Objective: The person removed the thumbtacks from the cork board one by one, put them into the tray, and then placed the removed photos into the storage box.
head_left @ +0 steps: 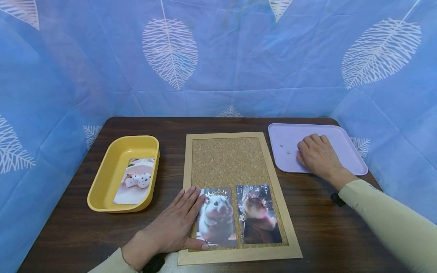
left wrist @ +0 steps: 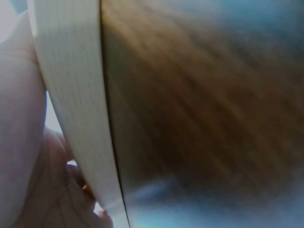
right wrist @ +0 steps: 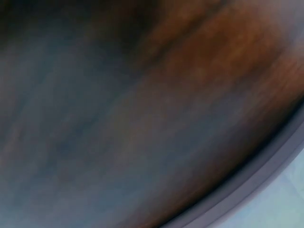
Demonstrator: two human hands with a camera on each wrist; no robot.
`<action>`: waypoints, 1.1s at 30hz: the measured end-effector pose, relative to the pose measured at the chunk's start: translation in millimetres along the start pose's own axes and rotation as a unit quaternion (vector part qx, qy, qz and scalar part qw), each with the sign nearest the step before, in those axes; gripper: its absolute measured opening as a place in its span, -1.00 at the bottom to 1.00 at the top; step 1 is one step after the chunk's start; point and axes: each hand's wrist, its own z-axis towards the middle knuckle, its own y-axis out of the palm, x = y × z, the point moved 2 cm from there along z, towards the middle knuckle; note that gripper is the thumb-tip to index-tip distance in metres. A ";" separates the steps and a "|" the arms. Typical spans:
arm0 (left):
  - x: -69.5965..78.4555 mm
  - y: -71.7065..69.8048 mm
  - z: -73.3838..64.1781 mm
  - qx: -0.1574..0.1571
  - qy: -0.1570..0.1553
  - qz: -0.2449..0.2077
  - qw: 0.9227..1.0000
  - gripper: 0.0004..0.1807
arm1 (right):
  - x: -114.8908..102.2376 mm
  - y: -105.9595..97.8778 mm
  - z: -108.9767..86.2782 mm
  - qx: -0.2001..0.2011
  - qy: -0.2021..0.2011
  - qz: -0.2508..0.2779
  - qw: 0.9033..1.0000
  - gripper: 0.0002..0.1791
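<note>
Marks on the cards: a gold crown is drawn over the white hamster card point(head_left: 218, 220); faint marks along its lower edge are too small for me to read. Pale specks cross the top of the dark card point(head_left: 260, 214), and I can't tell whether they are lettering.
Left hand: the left hand point(head_left: 172, 225) lies flat, fingers straight and close together, thumb out to the side. It is curled round nothing; it rests across the left side of the wooden frame point(head_left: 240, 256), reaching the hamster card.
Hamster card under the hand: on the lower left of the cork point(head_left: 228, 161), its left edge beneath the fingertips, the thumb tip at its bottom left corner.
Dark card: just to the right of the hamster card, a narrow strip of cork between them, well apart from the right hand.
Right hand: the right hand point(head_left: 317, 155) is over the lilac tray point(head_left: 338, 138), fingers bent downward. Their tips are hidden, so I cannot tell how closely they meet or whether they have hold of anything.
Small bits: two tiny pieces point(head_left: 288, 152) on the tray, just left of that hand.
Yellow bin: the yellow bin point(head_left: 102, 182), left of the board, holds a card with round white animals point(head_left: 134, 191).
Tabletop: dark wood point(head_left: 327, 235) beneath everything.
</note>
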 end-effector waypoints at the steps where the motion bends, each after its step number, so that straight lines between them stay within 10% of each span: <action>1: -0.1 0.1 0.2 -0.002 -0.001 -0.002 1.000 0.39 | -0.3 0.2 -0.1 0.000 0.001 -0.001 1.000 -0.78; 18: -0.9 -1.5 -0.1 -0.018 -0.001 -0.024 1.000 0.38 | -17.2 -5.5 2.3 0.024 0.055 0.034 0.998 -0.75; 33: -2.3 -7.5 1.1 -0.014 0.016 -0.024 1.000 0.35 | -73.5 -33.6 28.2 0.083 0.051 0.092 0.991 -0.81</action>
